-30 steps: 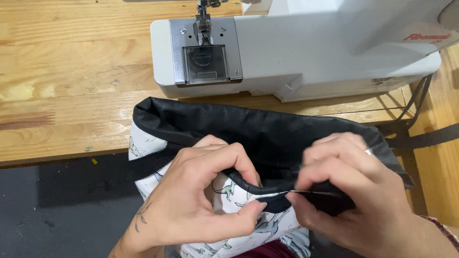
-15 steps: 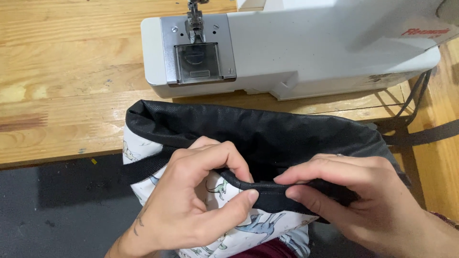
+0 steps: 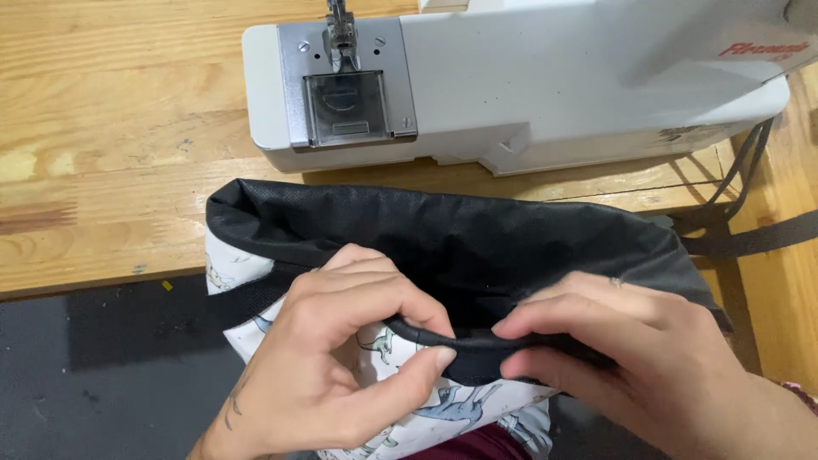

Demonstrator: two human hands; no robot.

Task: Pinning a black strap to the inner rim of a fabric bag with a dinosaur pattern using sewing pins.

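The wooden counter (image 3: 111,153) fills the upper part of the view, its near edge running across the left side above a dark floor (image 3: 94,375); a white sewing machine (image 3: 554,94) stands along the far side of the counter, its metal needle plate (image 3: 345,85) and presser foot at its left end, a dark cord (image 3: 750,170) trailing off its right end toward the counter's right edge; a fabric bag (image 3: 477,247) lies at the near edge of the counter, just in front of the machine, its black lining turned up and open, its white printed outer cloth (image 3: 460,409) hanging down over the edge toward the person; a black strap (image 3: 767,240) runs from the bag's right side toward the right edge of the counter; the right hand (image 3: 648,366) rests on the bag's near rim, its fingers narrow, pinching a folded black edge; the left hand (image 3: 341,358) meets it just beside, its fingers curled and closed on the same rolled black edge (image 3: 464,345), thumb pressing from below; the two hands nearly touch at the fold.
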